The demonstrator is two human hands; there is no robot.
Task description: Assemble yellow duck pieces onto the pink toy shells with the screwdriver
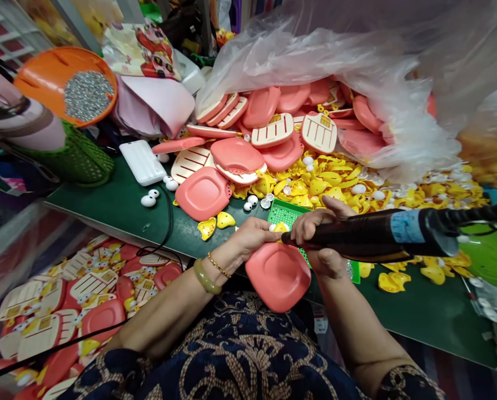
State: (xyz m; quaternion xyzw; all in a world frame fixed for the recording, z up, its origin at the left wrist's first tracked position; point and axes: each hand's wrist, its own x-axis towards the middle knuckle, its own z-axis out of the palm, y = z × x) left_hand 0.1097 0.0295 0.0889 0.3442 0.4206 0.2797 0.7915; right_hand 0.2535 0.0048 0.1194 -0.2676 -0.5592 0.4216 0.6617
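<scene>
My left hand (254, 238) is closed on the upper edge of a coral-pink plastic plate-like piece (278, 276), held in front of my body. At its top edge sits a small yellow and white part (281, 227). My right hand (323, 233) wraps round a black electric screwdriver (357, 234) with a blue label, lying almost level. The driver's tip meets the yellow part near my left fingers; the exact contact is hidden. Behind and below my hands is a green perforated basket (288, 213), partly covered by them.
Pink and cream pieces (273, 130) spill from a clear plastic bag (323, 58) at the back. Yellow shells (327, 178) lie before them. An orange bowl (44, 72) holds screws. Finished-looking pieces fill a bin (85, 289) lower left. A white power bank (142, 161) and black cable lie left.
</scene>
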